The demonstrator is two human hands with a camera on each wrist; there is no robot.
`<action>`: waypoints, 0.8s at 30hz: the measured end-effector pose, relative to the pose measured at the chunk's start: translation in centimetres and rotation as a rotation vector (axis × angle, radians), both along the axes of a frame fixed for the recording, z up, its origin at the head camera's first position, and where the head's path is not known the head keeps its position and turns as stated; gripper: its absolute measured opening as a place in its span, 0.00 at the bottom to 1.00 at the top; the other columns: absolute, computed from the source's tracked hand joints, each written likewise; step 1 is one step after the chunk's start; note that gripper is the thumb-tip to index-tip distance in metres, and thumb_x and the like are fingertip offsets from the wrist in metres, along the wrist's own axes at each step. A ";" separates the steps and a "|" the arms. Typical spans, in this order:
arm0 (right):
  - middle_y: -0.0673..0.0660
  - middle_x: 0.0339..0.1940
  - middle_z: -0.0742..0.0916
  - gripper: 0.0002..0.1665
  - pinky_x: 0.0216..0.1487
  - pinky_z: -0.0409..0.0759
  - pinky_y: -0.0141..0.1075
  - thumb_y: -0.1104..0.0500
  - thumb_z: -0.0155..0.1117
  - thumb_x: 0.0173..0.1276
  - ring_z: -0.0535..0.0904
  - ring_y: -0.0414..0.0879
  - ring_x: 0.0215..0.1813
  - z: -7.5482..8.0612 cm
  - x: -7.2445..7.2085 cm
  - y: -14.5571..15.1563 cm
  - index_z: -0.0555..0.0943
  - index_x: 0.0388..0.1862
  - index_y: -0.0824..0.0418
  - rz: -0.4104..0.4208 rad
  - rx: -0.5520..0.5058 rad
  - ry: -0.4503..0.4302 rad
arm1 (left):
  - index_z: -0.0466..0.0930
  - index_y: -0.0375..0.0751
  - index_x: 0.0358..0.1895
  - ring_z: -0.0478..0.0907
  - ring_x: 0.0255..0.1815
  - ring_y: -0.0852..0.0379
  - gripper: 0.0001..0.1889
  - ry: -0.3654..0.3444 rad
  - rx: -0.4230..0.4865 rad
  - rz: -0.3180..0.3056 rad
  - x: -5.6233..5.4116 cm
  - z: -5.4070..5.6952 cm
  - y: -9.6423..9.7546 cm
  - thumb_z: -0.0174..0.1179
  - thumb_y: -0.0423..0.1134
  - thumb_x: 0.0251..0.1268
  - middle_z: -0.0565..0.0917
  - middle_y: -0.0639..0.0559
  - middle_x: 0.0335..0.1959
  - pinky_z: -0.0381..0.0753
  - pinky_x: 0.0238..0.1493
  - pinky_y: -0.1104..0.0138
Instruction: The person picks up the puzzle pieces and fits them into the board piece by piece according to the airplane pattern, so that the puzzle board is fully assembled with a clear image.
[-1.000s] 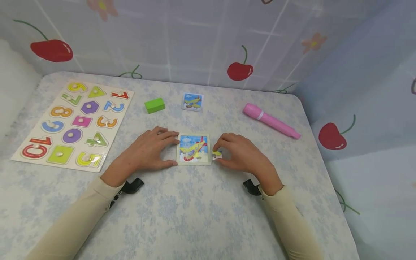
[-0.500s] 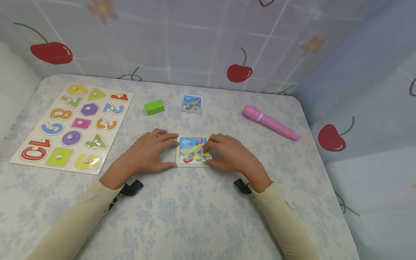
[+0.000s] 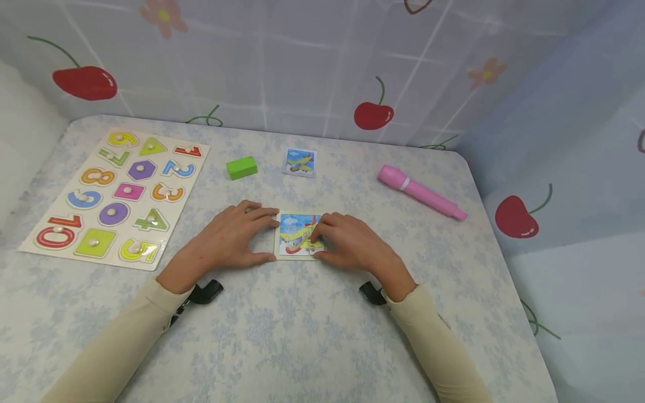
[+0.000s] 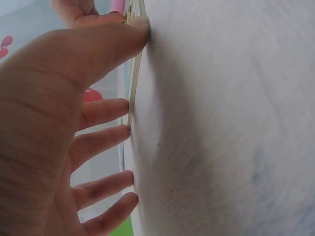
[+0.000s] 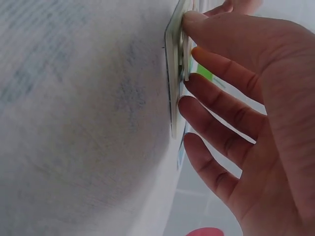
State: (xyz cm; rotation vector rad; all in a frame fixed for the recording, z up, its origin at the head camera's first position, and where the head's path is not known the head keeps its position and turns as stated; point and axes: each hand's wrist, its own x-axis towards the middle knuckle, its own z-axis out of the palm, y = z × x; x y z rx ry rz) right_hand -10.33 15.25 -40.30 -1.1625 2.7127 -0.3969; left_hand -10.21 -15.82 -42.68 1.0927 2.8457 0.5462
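Note:
A small square jigsaw puzzle (image 3: 289, 226) with a yellow airplane picture lies in its pale frame in front of me. My left hand (image 3: 229, 235) rests at the frame's left side, thumb at the near corner and fingertips farther up the edge, fingers spread and fairly straight. With thumb and fingers, my right hand (image 3: 353, 240) pinches a puzzle piece (image 5: 186, 64) over the lower right part of the puzzle. In the right wrist view this piece stands slightly raised from the puzzle frame (image 5: 172, 93). My right fingers hide the puzzle's right side in the head view.
At the left lies a number-and-shape peg puzzle board (image 3: 121, 196). Behind the airplane puzzle are a green block (image 3: 242, 167) and a small airplane picture card (image 3: 300, 162). A pink, torch-shaped object (image 3: 423, 193) lies at the right. A cherry-print curtain (image 3: 302, 67) hangs behind the table.
My right hand has moved left, bringing the puzzle piece from beside the frame to over its lower right part. The left hand has stayed at the frame's left edge.

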 end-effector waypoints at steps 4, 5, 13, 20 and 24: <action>0.50 0.52 0.86 0.15 0.52 0.83 0.42 0.49 0.81 0.68 0.81 0.45 0.50 -0.2 0.0 0.1 0.89 0.50 0.50 0.009 -0.017 0.008 | 0.83 0.47 0.69 0.69 0.76 0.40 0.38 0.002 0.008 -0.003 0.0 0.0 0.1 0.77 0.64 0.60 0.75 0.49 0.79 0.76 0.65 0.40; 0.50 0.51 0.86 0.15 0.52 0.83 0.42 0.49 0.81 0.68 0.81 0.44 0.50 -0.3 0.0 0.1 0.89 0.50 0.50 0.012 -0.022 0.009 | 0.83 0.47 0.70 0.69 0.77 0.40 0.38 -0.003 0.010 -0.003 0.0 0.1 0.1 0.77 0.64 0.60 0.75 0.49 0.79 0.76 0.66 0.40; 0.49 0.51 0.85 0.14 0.52 0.83 0.40 0.50 0.81 0.69 0.80 0.43 0.50 -0.7 -0.1 0.2 0.89 0.49 0.51 0.033 -0.045 0.007 | 0.81 0.47 0.71 0.67 0.79 0.41 0.40 -0.072 0.019 0.012 0.1 0.3 0.0 0.77 0.66 0.60 0.74 0.50 0.80 0.73 0.70 0.38; 0.50 0.51 0.85 0.14 0.53 0.83 0.40 0.50 0.82 0.68 0.81 0.44 0.51 -0.8 -0.1 0.4 0.89 0.49 0.51 0.063 -0.057 -0.002 | 0.82 0.46 0.71 0.68 0.78 0.41 0.39 -0.082 0.027 0.011 0.2 0.3 0.1 0.76 0.65 0.62 0.75 0.48 0.78 0.73 0.71 0.40; 0.49 0.52 0.85 0.11 0.55 0.83 0.40 0.53 0.80 0.70 0.81 0.44 0.52 -0.7 -0.2 0.7 0.89 0.47 0.51 0.077 -0.075 0.004 | 0.82 0.46 0.71 0.67 0.78 0.40 0.39 -0.078 0.019 0.015 0.0 0.4 0.1 0.74 0.65 0.64 0.75 0.48 0.78 0.73 0.71 0.39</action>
